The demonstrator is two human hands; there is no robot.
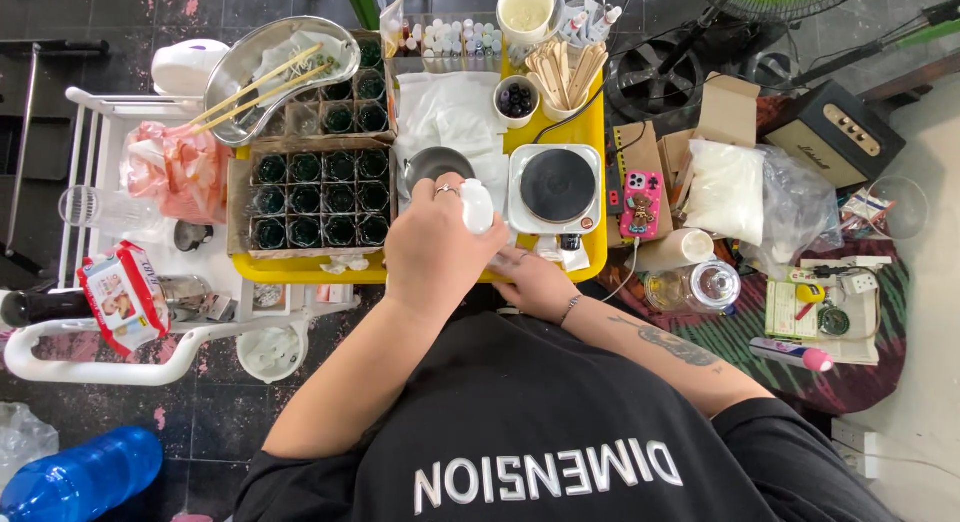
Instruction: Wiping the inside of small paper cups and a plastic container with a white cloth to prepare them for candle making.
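A small white bottle (477, 206) is gripped in the left hand (437, 250), its long axis pointing away from the body, just beside a dark round dish (432, 164) on the yellow tabletop (590, 132). The right hand (533, 280) lies lower and nearer the body, its fingers partly hidden — whether it is closed cannot be told. One hotplate (556, 186) stands to the right; twelve dark glass jars (320, 197) are counted in the nearest cardboard tray — three rows of four.

A hot plate (556, 185) sits on the tray (590, 132), with a crate of jars (315, 197) to its left. A phone (640, 204) lies just right of the tray; a cup of sticks (566, 77) stands behind the hot plate.
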